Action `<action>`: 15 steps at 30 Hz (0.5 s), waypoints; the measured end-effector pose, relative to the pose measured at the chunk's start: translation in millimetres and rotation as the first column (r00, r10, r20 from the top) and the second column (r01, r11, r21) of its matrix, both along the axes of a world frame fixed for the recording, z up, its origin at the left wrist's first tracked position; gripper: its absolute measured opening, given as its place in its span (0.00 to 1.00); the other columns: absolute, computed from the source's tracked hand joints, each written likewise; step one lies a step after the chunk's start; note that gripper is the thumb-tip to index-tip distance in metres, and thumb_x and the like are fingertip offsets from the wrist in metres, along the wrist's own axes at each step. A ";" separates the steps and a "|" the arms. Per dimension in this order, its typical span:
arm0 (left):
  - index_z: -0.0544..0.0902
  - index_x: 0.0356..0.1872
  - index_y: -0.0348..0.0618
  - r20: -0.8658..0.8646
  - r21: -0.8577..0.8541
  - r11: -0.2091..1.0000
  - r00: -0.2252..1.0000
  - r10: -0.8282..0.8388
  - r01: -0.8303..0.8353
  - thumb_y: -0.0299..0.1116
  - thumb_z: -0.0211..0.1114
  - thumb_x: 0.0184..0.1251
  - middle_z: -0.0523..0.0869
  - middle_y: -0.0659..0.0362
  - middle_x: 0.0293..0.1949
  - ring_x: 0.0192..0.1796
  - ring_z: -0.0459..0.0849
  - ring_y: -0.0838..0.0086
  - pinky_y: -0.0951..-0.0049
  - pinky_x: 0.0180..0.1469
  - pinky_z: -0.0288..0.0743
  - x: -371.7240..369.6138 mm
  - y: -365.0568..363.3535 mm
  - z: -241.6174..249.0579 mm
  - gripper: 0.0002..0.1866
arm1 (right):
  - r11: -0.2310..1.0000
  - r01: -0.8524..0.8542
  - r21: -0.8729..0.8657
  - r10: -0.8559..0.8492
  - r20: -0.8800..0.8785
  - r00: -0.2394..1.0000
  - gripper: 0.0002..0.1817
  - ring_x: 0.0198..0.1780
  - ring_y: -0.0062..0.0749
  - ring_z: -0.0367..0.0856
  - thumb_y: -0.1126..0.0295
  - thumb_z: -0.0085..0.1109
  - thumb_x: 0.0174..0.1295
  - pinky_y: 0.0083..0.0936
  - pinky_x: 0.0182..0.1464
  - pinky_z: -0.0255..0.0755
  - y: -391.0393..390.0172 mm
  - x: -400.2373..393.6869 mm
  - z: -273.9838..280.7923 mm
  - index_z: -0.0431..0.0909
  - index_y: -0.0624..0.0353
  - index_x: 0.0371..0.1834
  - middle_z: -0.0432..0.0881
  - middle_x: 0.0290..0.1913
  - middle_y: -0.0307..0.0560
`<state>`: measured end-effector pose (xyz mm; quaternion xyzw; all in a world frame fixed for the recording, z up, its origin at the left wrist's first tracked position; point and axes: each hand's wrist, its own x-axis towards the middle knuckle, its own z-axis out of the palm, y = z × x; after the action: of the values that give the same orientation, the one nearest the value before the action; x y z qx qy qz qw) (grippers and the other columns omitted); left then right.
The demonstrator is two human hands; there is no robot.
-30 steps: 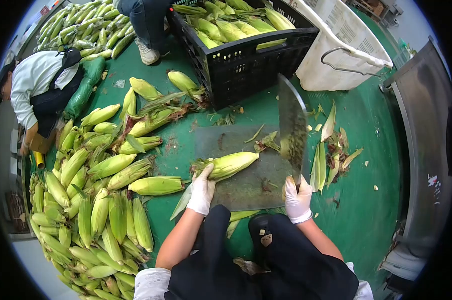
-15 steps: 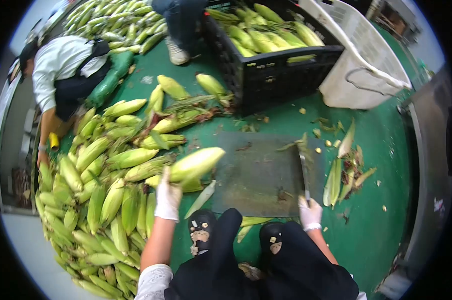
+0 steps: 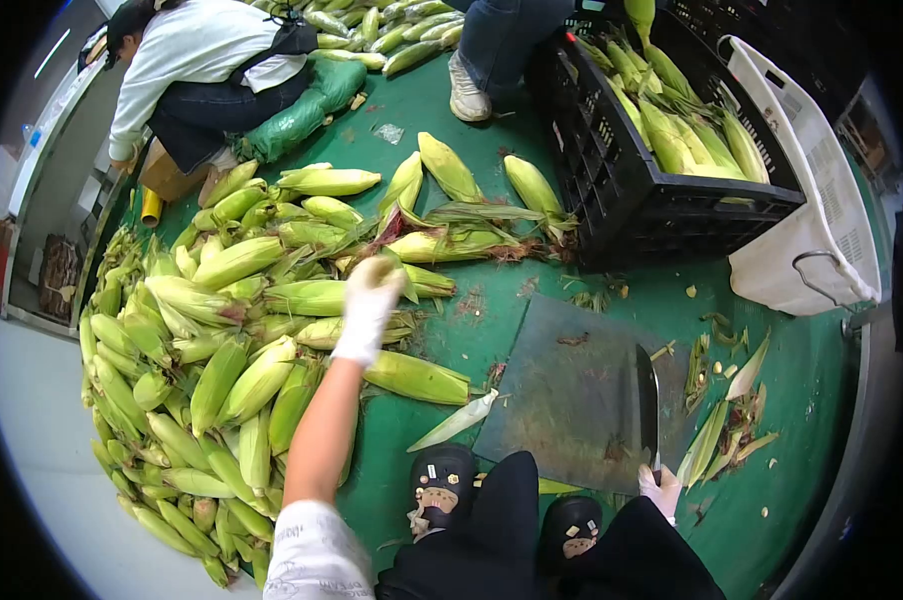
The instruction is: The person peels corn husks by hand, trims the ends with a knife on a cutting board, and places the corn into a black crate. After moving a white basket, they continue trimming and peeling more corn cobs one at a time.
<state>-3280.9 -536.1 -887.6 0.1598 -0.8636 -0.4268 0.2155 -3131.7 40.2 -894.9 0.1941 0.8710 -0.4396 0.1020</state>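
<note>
My left hand (image 3: 372,300), in a white glove, is over the near right part of a large pile of green corn cobs (image 3: 237,262). Its fingers are blurred, and whether they hold anything is unclear. One cob (image 3: 417,378) lies just below and to the right of it. In my gloved right hand (image 3: 660,492) is the handle of a long knife (image 3: 649,410), whose blade points away from me over the right part of a dark cutting board (image 3: 562,390). A loose pale husk leaf (image 3: 455,420) lies left of the board.
A black crate (image 3: 672,215) of corn and a white bin (image 3: 802,220) stand at the back right. Husk scraps (image 3: 722,430) lie right of the board. A person (image 3: 212,70) crouches at the back left; another person's leg and shoe (image 3: 469,90) are at the top.
The cob that was raised in my left hand no longer shows there. That hand has reached forward over the pile. The view has shifted, and the knife stays in my right hand.
</note>
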 end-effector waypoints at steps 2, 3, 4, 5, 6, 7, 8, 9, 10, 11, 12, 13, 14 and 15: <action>0.79 0.49 0.41 0.081 -0.733 0.680 0.996 0.045 0.028 0.40 0.76 0.47 0.83 0.53 0.40 0.46 0.82 0.61 0.63 0.51 0.76 -51.8 22.1 -3.8 0.27 | 1.000 -0.015 0.002 0.015 0.013 1.000 0.20 0.22 0.14 0.59 0.64 0.66 0.58 0.25 0.22 0.57 -8.3 -5.8 15.7 0.68 0.63 0.18 0.65 0.15 0.32; 0.80 0.47 0.41 0.097 -0.848 0.530 0.987 0.128 0.014 0.43 0.78 0.44 0.83 0.54 0.39 0.48 0.81 0.60 0.62 0.52 0.75 -73.3 24.4 -16.6 0.29 | 1.000 -0.017 -0.004 0.017 0.023 1.000 0.19 0.22 0.14 0.58 0.64 0.66 0.58 0.25 0.22 0.57 -10.3 -6.3 21.6 0.68 0.64 0.18 0.66 0.15 0.33; 0.80 0.46 0.41 0.279 -0.815 0.568 0.937 0.210 0.115 0.46 0.79 0.41 0.83 0.55 0.41 0.49 0.81 0.61 0.62 0.53 0.75 -89.4 25.7 -9.8 0.30 | 1.000 0.004 -0.011 -0.004 0.034 0.999 0.19 0.22 0.14 0.58 0.65 0.66 0.58 0.26 0.22 0.57 -9.1 -4.3 18.2 0.69 0.64 0.18 0.65 0.15 0.34; 0.80 0.44 0.42 0.448 -0.766 0.609 0.850 0.277 0.206 0.49 0.80 0.38 0.83 0.55 0.43 0.51 0.80 0.61 0.63 0.53 0.74 -102.3 29.5 0.4 0.32 | 1.000 0.025 -0.010 -0.024 0.027 0.999 0.19 0.22 0.14 0.58 0.65 0.66 0.58 0.26 0.22 0.57 -8.0 0.0 17.2 0.69 0.64 0.18 0.65 0.15 0.34; 0.81 0.44 0.44 0.512 -0.735 0.635 0.809 0.290 0.238 0.51 0.80 0.36 0.84 0.56 0.43 0.50 0.81 0.62 0.64 0.53 0.75 -112.6 28.3 -3.2 0.33 | 0.999 0.033 0.004 -0.033 0.034 0.999 0.19 0.23 0.14 0.58 0.65 0.66 0.57 0.25 0.22 0.57 -8.0 5.4 16.5 0.69 0.65 0.18 0.65 0.15 0.34; 0.82 0.41 0.42 0.558 -0.705 0.640 0.797 0.233 0.306 0.53 0.79 0.36 0.85 0.54 0.41 0.47 0.84 0.60 0.63 0.51 0.77 -112.6 30.8 8.4 0.32 | 0.999 0.041 0.016 -0.042 0.038 0.998 0.19 0.23 0.14 0.57 0.65 0.66 0.57 0.25 0.22 0.57 -9.5 6.5 18.8 0.69 0.65 0.19 0.64 0.15 0.34; 0.82 0.41 0.41 0.548 -0.638 0.710 0.823 0.148 0.297 0.55 0.79 0.37 0.86 0.51 0.40 0.45 0.84 0.58 0.62 0.50 0.78 -112.3 39.3 19.7 0.33 | 0.998 0.019 0.058 -0.020 0.019 1.000 0.18 0.19 0.18 0.58 0.65 0.67 0.56 0.28 0.21 0.59 -6.5 10.6 15.8 0.70 0.65 0.20 0.66 0.13 0.38; 0.83 0.40 0.39 0.536 -0.562 0.771 0.842 0.062 0.300 0.56 0.78 0.37 0.87 0.49 0.39 0.44 0.85 0.57 0.62 0.50 0.79 -108.7 49.7 28.7 0.34 | 0.998 0.037 0.058 -0.038 0.015 0.999 0.18 0.19 0.18 0.58 0.65 0.67 0.56 0.28 0.21 0.59 -2.5 13.3 14.5 0.70 0.65 0.20 0.66 0.13 0.38; 0.82 0.42 0.37 0.546 -0.417 0.852 0.837 -0.043 0.317 0.60 0.76 0.38 0.86 0.43 0.39 0.43 0.86 0.55 0.61 0.48 0.79 -101.9 65.5 41.0 0.37 | 0.989 -0.027 0.142 0.034 -0.041 0.999 0.17 0.17 0.23 0.62 0.64 0.67 0.56 0.29 0.21 0.62 -1.2 18.7 15.1 0.71 0.64 0.21 0.68 0.13 0.42; 0.83 0.41 0.36 0.588 -0.385 0.863 0.807 -0.044 0.327 0.62 0.75 0.39 0.86 0.41 0.39 0.44 0.86 0.54 0.60 0.48 0.78 -92.0 86.6 51.5 0.37 | 0.970 -0.084 0.229 0.105 -0.081 0.991 0.16 0.15 0.27 0.65 0.64 0.67 0.55 0.30 0.21 0.64 -0.7 26.9 18.3 0.72 0.64 0.22 0.70 0.12 0.46; 0.83 0.41 0.34 0.581 -0.265 0.892 0.799 -0.155 0.366 0.63 0.72 0.44 0.87 0.44 0.38 0.42 0.87 0.55 0.61 0.47 0.78 -77.4 100.8 51.5 0.38 | 0.951 0.085 0.299 -0.026 -0.194 0.981 0.14 0.16 0.25 0.65 0.64 0.66 0.51 0.27 0.24 0.66 -38.5 25.4 53.4 0.74 0.64 0.23 0.68 0.12 0.42; 0.83 0.46 0.34 0.592 0.308 0.902 0.681 -0.431 0.303 0.63 0.69 0.51 0.88 0.49 0.38 0.40 0.86 0.61 0.64 0.46 0.78 -58.7 123.0 58.1 0.37 | 0.974 0.052 0.222 -0.001 -0.225 0.974 0.13 0.15 0.31 0.65 0.65 0.66 0.49 0.29 0.24 0.66 -49.7 22.7 68.5 0.74 0.62 0.25 0.66 0.11 0.43; 0.82 0.51 0.34 0.638 0.472 0.843 0.561 -0.528 0.257 0.61 0.68 0.56 0.87 0.52 0.38 0.39 0.85 0.67 0.67 0.43 0.79 -37.3 145.7 68.4 0.36 | 0.994 -0.058 0.096 0.074 -0.163 0.984 0.12 0.15 0.34 0.68 0.66 0.66 0.47 0.30 0.24 0.67 -43.4 22.7 67.8 0.74 0.60 0.25 0.67 0.12 0.46; 0.80 0.54 0.34 0.605 0.615 0.777 0.550 -0.575 0.136 0.59 0.67 0.58 0.87 0.48 0.40 0.40 0.85 0.68 0.69 0.42 0.79 -16.0 164.2 36.5 0.36 | 0.989 -0.136 0.053 0.143 -0.172 0.975 0.10 0.16 0.33 0.71 0.67 0.66 0.47 0.30 0.24 0.67 -47.6 20.7 73.8 0.73 0.58 0.23 0.69 0.13 0.47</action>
<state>-3296.9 -371.9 -851.1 0.1888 -0.7417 -0.5601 -0.3170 -3111.0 -7.4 -821.2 0.0951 0.8970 -0.4286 0.0515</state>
